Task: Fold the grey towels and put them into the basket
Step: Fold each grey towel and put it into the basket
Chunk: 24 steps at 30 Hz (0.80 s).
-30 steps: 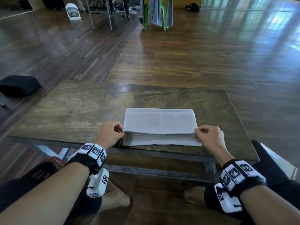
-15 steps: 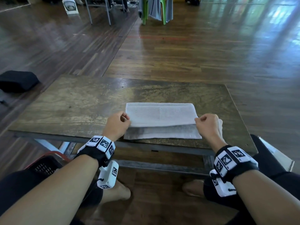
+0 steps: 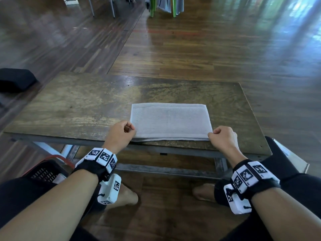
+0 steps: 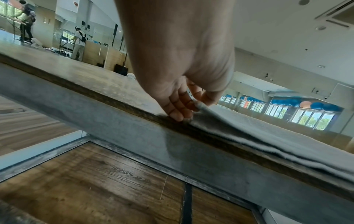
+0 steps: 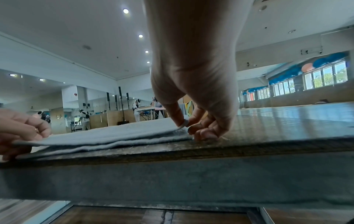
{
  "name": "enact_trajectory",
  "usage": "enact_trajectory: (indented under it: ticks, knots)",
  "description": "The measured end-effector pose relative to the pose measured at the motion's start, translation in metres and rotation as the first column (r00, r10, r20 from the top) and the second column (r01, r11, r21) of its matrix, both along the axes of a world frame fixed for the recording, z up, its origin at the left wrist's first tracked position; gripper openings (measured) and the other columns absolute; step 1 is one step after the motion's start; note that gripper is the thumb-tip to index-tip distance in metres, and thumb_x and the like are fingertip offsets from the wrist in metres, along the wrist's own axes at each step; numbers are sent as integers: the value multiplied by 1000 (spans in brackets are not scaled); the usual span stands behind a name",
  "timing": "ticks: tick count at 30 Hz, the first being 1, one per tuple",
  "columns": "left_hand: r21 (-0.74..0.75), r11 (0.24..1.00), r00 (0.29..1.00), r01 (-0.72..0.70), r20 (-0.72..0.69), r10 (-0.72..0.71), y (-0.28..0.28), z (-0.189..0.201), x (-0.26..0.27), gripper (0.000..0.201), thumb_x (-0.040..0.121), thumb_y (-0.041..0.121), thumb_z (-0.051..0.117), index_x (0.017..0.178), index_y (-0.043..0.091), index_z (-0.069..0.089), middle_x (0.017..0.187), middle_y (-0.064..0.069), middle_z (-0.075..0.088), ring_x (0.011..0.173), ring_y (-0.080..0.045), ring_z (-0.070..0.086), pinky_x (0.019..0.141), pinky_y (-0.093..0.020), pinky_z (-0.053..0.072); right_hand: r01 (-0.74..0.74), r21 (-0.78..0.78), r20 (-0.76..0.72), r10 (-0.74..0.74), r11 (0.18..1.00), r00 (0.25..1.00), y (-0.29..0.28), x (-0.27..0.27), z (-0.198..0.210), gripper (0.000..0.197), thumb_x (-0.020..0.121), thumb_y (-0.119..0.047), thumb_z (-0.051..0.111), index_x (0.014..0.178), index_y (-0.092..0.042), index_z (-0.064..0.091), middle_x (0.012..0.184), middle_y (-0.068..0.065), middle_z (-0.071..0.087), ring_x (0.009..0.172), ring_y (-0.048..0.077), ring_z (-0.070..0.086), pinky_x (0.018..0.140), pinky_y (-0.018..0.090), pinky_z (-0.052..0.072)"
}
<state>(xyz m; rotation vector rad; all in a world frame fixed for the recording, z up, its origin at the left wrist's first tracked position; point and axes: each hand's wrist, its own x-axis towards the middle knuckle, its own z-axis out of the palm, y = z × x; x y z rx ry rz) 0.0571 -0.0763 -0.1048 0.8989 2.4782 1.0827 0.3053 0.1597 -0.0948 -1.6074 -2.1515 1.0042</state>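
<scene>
A grey towel (image 3: 170, 121) lies folded in half on the wooden table (image 3: 78, 105), its near edge close to the table's front edge. My left hand (image 3: 129, 130) pinches the near left corner of the upper layer (image 4: 199, 106). My right hand (image 3: 212, 134) pinches the near right corner (image 5: 182, 123) between thumb and forefinger. The upper layer lies almost level with the lower one (image 5: 107, 145), with a thin gap at the corners. A black mesh basket (image 3: 45, 173) with a red rim stands on the floor at the lower left, partly hidden by my left arm and leg.
A black bag (image 3: 15, 80) lies on the floor to the left of the table. Metal chair legs (image 3: 102, 7) and a green chair (image 3: 163, 6) with hanging cloth stand far behind. A pale board (image 3: 291, 157) leans at the lower right. My bare feet (image 3: 125, 195) rest under the table.
Both hands have drawn the upper layer toward me and lowered it, so it now covers the lower layer that showed before. The view has tilted down slightly.
</scene>
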Motion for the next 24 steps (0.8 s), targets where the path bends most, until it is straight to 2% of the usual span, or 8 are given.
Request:
enact_trajectory:
  ticks: [3, 7, 11, 13, 15, 18, 21, 24]
  knots:
    - [1, 1000, 1000, 19, -11, -19, 0, 2, 0, 6, 88, 13, 63, 82, 13, 62, 79, -3, 64, 69, -13, 56, 60, -21, 43, 10, 1, -25, -10, 1000, 1000, 0, -2, 4, 16, 84, -14, 59, 68, -9, 61, 74, 6, 64, 69, 20, 56, 54, 26, 41]
    - [13, 1000, 999, 18, -35, -18, -1, 1, 3, 7, 88, 11, 61, 80, 10, 61, 76, -4, 63, 67, -13, 55, 60, -22, 44, 28, -5, -17, -28, 1000, 999, 4, -3, 5, 13, 85, -16, 61, 75, -7, 65, 79, 6, 65, 65, 15, 54, 51, 24, 37]
    - [-44, 997, 996, 70, -49, -72, -3, -8, 1, 6, 87, 11, 64, 82, 15, 63, 78, -3, 65, 71, -16, 59, 62, -22, 45, -4, 5, 42, 4, 1000, 999, 6, -1, -1, 17, 83, -10, 63, 69, 0, 67, 72, 12, 67, 66, 19, 58, 54, 26, 44]
    - [-80, 992, 992, 97, -71, -102, -1, -10, 0, 8, 86, 12, 65, 82, 18, 62, 79, -2, 65, 73, -17, 61, 63, -22, 46, -18, 26, 53, 17, 999, 998, 7, 1, -5, 15, 84, -9, 64, 76, 3, 69, 78, 14, 69, 73, 22, 61, 59, 29, 49]
    - [-84, 991, 989, 107, -96, -115, 0, -12, -1, 11, 85, 11, 67, 81, 20, 61, 81, -3, 63, 73, -17, 59, 62, -22, 45, -32, 58, 48, 29, 998, 998, 7, 2, -8, 7, 85, -12, 68, 86, -5, 67, 87, 10, 66, 87, 25, 61, 69, 33, 49]
    - [-67, 992, 981, 107, -156, -116, -2, -14, -1, 14, 84, 14, 70, 81, 23, 59, 92, -1, 54, 70, -14, 55, 63, -21, 42, -102, 145, 23, 99, 984, 995, 7, 7, -14, 17, 87, -17, 69, 100, -19, 59, 105, 3, 55, 104, 21, 47, 82, 32, 39]
    - [-61, 981, 966, 185, -173, -193, -8, -16, 1, 13, 82, 24, 75, 82, 24, 62, 93, 5, 47, 73, -10, 51, 66, -21, 43, -225, 241, 43, 221, 944, 974, 4, 12, -17, 14, 90, -21, 69, 103, -23, 66, 107, 3, 48, 109, 22, 36, 88, 26, 28]
    - [-120, 956, 944, 268, -166, -285, -11, -17, -1, 19, 76, 25, 81, 86, 27, 65, 98, 8, 45, 87, -4, 49, 71, -16, 38, -325, 233, 87, 313, 917, 946, 4, 17, -21, 23, 86, -29, 77, 107, -20, 71, 105, 1, 47, 111, 19, 33, 90, 25, 29]
